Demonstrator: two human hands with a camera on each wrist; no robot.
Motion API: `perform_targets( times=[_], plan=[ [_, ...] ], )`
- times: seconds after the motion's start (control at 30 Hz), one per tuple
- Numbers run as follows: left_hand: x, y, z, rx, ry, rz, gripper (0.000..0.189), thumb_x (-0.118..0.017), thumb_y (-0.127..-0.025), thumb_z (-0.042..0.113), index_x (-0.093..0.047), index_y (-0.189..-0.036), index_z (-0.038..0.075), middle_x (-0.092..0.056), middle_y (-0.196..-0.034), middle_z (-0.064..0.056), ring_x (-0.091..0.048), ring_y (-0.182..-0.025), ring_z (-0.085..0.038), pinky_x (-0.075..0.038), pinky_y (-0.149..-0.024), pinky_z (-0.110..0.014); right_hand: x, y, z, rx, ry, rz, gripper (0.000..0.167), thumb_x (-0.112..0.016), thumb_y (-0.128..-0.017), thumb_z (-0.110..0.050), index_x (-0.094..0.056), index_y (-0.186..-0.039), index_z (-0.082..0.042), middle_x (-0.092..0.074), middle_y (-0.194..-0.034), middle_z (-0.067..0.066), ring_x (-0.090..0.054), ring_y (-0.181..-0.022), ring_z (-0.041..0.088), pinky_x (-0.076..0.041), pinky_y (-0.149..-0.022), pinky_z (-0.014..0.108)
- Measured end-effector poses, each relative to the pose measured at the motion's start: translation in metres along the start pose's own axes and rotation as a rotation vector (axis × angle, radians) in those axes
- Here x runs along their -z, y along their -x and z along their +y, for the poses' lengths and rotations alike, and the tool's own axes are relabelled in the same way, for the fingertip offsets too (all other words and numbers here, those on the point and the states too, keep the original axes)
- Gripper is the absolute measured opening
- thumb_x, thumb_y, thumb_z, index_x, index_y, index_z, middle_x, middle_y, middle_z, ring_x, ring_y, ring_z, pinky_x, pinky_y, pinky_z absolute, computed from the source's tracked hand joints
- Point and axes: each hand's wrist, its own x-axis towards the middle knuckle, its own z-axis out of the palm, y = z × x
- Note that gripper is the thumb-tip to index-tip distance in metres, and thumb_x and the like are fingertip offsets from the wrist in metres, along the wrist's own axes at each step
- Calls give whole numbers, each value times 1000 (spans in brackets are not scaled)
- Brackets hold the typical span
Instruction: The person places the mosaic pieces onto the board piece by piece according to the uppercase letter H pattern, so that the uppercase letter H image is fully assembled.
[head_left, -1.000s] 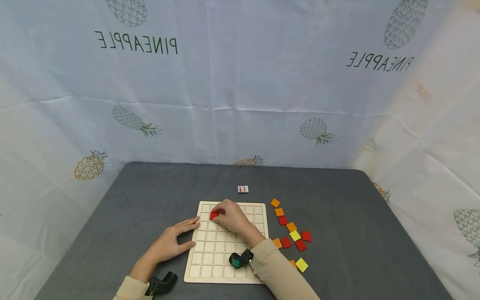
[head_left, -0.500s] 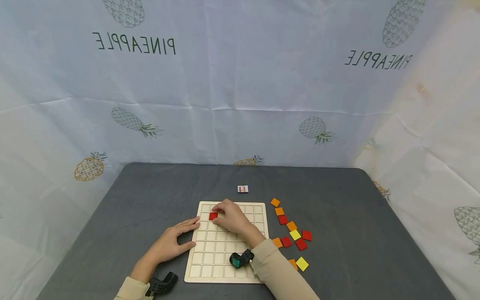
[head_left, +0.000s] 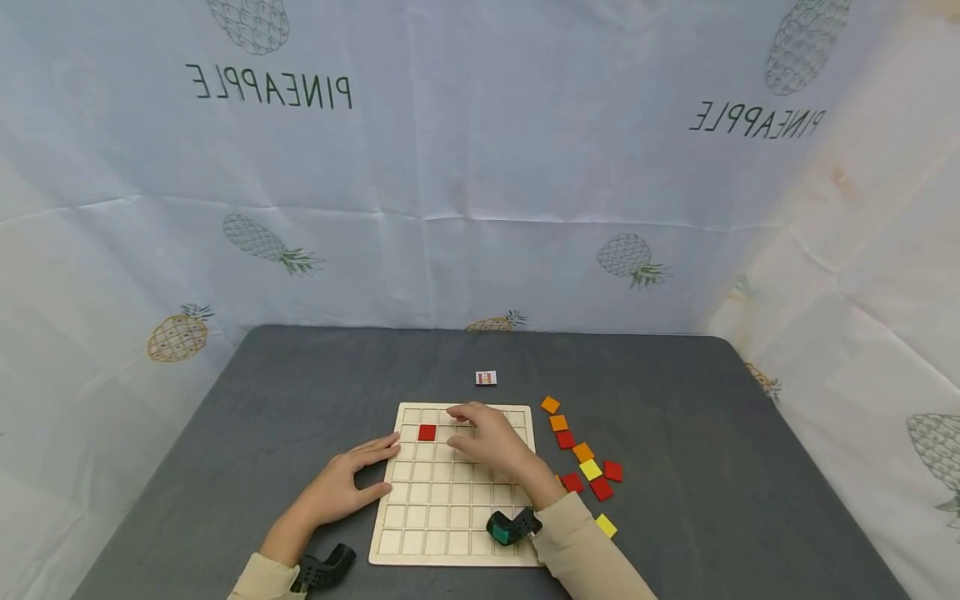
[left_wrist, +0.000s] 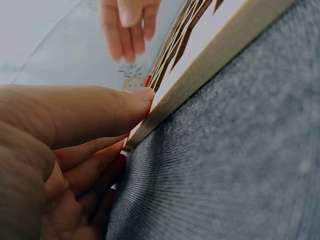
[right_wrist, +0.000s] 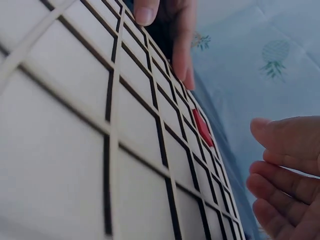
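"Tabletop (head_left: 712, 458) first: what is the biggest thing you have on it?"

"You have a pale gridded board (head_left: 437, 493) lying flat, well short of the tabletop's far edge."

"And how are your hands?"

"Your left hand (head_left: 347, 482) lies at the board's left edge, thumb and fingers spread wide, both meeting that edge. Your right hand (head_left: 491, 437) is over the board's far half, an empty gap between thumb and fingers."

"What do you have between the board and the tabletop's far edge?"

"You have a small printed card (head_left: 486, 378) there."

"Where do you see the red tile (head_left: 427, 432) near your right hand?"

"It lies in the board near the far left corner, second square from the left edge, second from the far edge. You also have loose tiles (head_left: 590, 470), orange, red and yellow, scattered beyond the board's right edge."
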Motion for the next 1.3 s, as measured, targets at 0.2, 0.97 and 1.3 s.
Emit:
perform_targets(
  times=[0.2, 0.97, 1.3],
  plan=[
    [0, 0, 0, -6, 6, 0, 55, -69, -85, 37, -57, -134, 15, -47, -145, 0, -43, -133, -31, -41, -100, -54, 20, 25, 14, 43, 4, 59, 46, -68, -88, -22, -58, -129, -4, -62, -123, 8, -60, -110, 27, -51, -90, 44],
    [1, -1, 2, -26, -7, 16, 55, -70, -84, 35, -58, -133, 14, -48, -144, -2, -44, -132, -31, -41, -100, -54, 79, 96, 88, -151, 129, 290, 40, -74, -82, -19, -64, -120, -8, -63, -117, 8, -62, -106, 27, -50, -90, 47],
    [1, 1, 1, -16, 5, 2, 56, -70, -85, 37, -57, -134, 14, -47, -145, -1, -44, -132, -31, -41, -100, -54, 74, 96, 98, -209, 160, 290, 30, -75, -81, -15, -68, -110, -10, -63, -108, 4, -61, -98, 23, -51, -87, 44]
  ],
)
